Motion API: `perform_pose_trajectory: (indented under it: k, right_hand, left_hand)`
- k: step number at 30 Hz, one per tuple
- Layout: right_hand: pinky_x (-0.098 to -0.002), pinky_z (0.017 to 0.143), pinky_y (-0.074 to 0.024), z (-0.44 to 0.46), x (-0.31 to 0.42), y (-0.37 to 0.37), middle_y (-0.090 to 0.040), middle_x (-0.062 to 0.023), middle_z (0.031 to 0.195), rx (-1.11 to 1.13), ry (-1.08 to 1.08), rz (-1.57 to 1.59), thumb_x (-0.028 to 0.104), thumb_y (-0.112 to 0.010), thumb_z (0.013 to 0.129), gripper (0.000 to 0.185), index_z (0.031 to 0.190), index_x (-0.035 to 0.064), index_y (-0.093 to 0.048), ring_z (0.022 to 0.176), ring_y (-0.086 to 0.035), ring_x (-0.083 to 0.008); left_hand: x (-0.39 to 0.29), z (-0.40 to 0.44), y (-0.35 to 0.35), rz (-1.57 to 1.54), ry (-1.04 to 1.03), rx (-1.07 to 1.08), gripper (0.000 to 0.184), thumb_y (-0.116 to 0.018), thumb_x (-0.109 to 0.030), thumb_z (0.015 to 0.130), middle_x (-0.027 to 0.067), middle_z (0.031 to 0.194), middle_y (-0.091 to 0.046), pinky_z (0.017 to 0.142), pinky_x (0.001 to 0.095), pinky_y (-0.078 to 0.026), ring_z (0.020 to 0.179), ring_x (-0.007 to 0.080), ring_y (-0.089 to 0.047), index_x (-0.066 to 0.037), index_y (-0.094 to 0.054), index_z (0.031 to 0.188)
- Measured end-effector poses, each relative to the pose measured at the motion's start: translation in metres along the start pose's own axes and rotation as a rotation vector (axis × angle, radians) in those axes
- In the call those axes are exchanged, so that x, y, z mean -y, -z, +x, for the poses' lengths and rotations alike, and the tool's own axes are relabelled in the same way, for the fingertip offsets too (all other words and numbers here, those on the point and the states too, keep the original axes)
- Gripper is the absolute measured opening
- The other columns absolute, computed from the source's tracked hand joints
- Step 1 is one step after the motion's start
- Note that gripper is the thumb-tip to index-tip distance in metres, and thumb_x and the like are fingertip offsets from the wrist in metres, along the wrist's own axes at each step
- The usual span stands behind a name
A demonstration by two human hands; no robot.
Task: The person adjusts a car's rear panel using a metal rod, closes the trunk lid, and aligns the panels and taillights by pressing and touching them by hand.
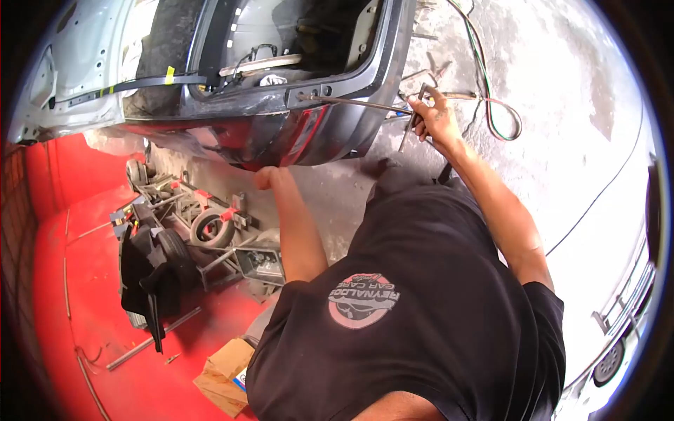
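A dark car body (337,140) with an open rear window frame fills the upper middle of the head view. My right hand (437,121) is closed round the cross handle of a long T-handle tool (358,104). The tool's thin shaft runs left to the bracket area (309,97) by the window frame's lower corner. Against the car's outer lower edge, near the red tail light (305,133), rests my left hand (272,178); its fingers are mostly hidden there.
Green and red hoses (484,84) lie on the pale floor at the upper right. Tires (212,229), metal frames and black parts are piled at the left on red and grey floor. A cardboard box (223,375) stands lower left. Another vehicle's wheel (609,363) shows lower right.
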State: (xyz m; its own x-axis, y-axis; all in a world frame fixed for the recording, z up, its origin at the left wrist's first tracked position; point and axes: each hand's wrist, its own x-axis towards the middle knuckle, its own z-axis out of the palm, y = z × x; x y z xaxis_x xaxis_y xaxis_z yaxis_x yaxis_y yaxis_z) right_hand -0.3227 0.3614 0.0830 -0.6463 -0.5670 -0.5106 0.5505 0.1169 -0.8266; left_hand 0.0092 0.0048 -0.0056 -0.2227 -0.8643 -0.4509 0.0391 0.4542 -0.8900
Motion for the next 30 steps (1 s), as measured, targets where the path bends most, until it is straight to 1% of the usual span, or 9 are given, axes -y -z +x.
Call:
perform_pose_trajectory:
  k: [2, 7, 10, 14, 17, 19, 23, 26, 30]
  right_hand:
    - [-0.0298, 0.040, -0.0450, -0.009, 0.009, -0.012, -0.061, -0.0101, 0.061, -0.149, 0.141, -0.078, 0.018, -0.061, 0.092, 0.051, 0.133, -0.0052, -0.042, 0.042, -0.055, -0.0164]
    - [-0.0409, 0.070, -0.0511, -0.005, -0.009, 0.011, -0.062, -0.0178, 0.073, 0.024, 0.753, -0.733, -0.001, -0.052, 0.083, 0.053, 0.135, -0.0036, -0.043, 0.072, -0.063, -0.0324]
    - [-0.0414, 0.069, -0.0511, -0.005, -0.005, 0.019, -0.063, -0.0171, 0.077, -0.003, 1.258, -1.057, 0.001, -0.053, 0.084, 0.043, 0.126, -0.0072, -0.049, 0.073, -0.063, -0.0313]
    - [-0.0393, 0.066, -0.0513, 0.006, -0.011, 0.026, -0.063, -0.0172, 0.074, 0.207, 1.025, -1.301, 0.005, -0.053, 0.085, 0.040, 0.124, -0.0055, -0.052, 0.074, -0.064, -0.0307]
    - [-0.0371, 0.058, -0.0451, 0.004, -0.005, 0.014, -0.056, -0.0143, 0.066, 0.209, 0.429, -0.710, 0.020, -0.057, 0.093, 0.023, 0.093, -0.0013, -0.064, 0.062, -0.056, -0.0277]
    - [-0.0332, 0.053, -0.0399, 0.010, -0.004, 0.011, -0.052, -0.0118, 0.062, 0.146, 0.291, -0.543, 0.026, -0.057, 0.096, 0.038, 0.073, -0.0030, -0.064, 0.055, -0.047, -0.0214]
    - [-0.0378, 0.061, -0.0486, 0.009, -0.008, 0.016, -0.059, -0.0161, 0.062, 0.055, 0.607, -0.779, 0.033, -0.056, 0.095, 0.038, 0.084, -0.0030, -0.065, 0.060, -0.060, -0.0260]
    - [-0.0330, 0.049, -0.0479, 0.001, 0.004, 0.002, -0.061, -0.0144, 0.062, 0.044, 0.190, -0.309, 0.024, -0.062, 0.091, 0.031, 0.094, -0.0061, -0.064, 0.050, -0.059, -0.0211]
    - [-0.0287, 0.040, -0.0448, -0.003, 0.005, -0.005, -0.062, -0.0132, 0.060, -0.034, 0.132, -0.060, 0.020, -0.064, 0.089, 0.055, 0.128, -0.0123, -0.043, 0.043, -0.056, -0.0177]
  left_hand:
    - [0.005, 0.022, -0.002, -0.133, -0.025, 0.106, 0.011, -0.064, -0.008, 0.077, 0.0068, 0.064, -0.060, 0.048, 0.0425, -0.042, 0.059, 0.0241, -0.059, -0.011, -0.068, 0.068]
    - [-0.020, 0.079, -0.050, -0.068, -0.022, 0.081, 0.017, -0.063, -0.010, 0.078, 0.0001, 0.063, -0.058, 0.048, 0.0375, -0.041, 0.060, 0.0174, -0.057, -0.015, -0.064, 0.062]
    - [-0.022, 0.078, -0.048, -0.088, 0.006, 0.107, 0.019, -0.063, -0.012, 0.079, -0.0045, 0.063, -0.055, 0.048, 0.0335, -0.040, 0.059, 0.0129, -0.056, -0.019, -0.063, 0.061]
    - [-0.020, 0.072, -0.038, -0.167, 0.062, 0.144, 0.018, -0.063, -0.012, 0.078, -0.0049, 0.063, -0.055, 0.048, 0.0331, -0.040, 0.059, 0.0124, -0.056, -0.019, -0.063, 0.061]
    - [-0.022, 0.070, -0.036, -0.221, 0.108, 0.167, 0.018, -0.063, -0.012, 0.078, -0.0052, 0.063, -0.056, 0.048, 0.0328, -0.041, 0.059, 0.0121, -0.056, -0.020, -0.063, 0.062]
    - [-0.022, 0.070, -0.033, -0.259, 0.134, 0.181, 0.018, -0.063, -0.012, 0.078, -0.0055, 0.063, -0.056, 0.048, 0.0326, -0.041, 0.059, 0.0119, -0.056, -0.020, -0.063, 0.062]
    - [-0.020, 0.070, -0.033, -0.328, 0.203, 0.212, 0.018, -0.063, -0.012, 0.078, -0.0059, 0.063, -0.056, 0.048, 0.0321, -0.041, 0.059, 0.0114, -0.057, -0.020, -0.063, 0.063]
    - [-0.020, 0.071, -0.031, -0.391, 0.257, 0.235, 0.017, -0.063, -0.012, 0.078, -0.0062, 0.063, -0.056, 0.048, 0.0318, -0.041, 0.059, 0.0111, -0.057, -0.021, -0.063, 0.063]
    - [-0.020, 0.070, -0.029, -0.491, 0.348, 0.265, 0.017, -0.063, -0.012, 0.078, -0.0066, 0.063, -0.056, 0.048, 0.0314, -0.041, 0.060, 0.0106, -0.058, -0.021, -0.063, 0.064]
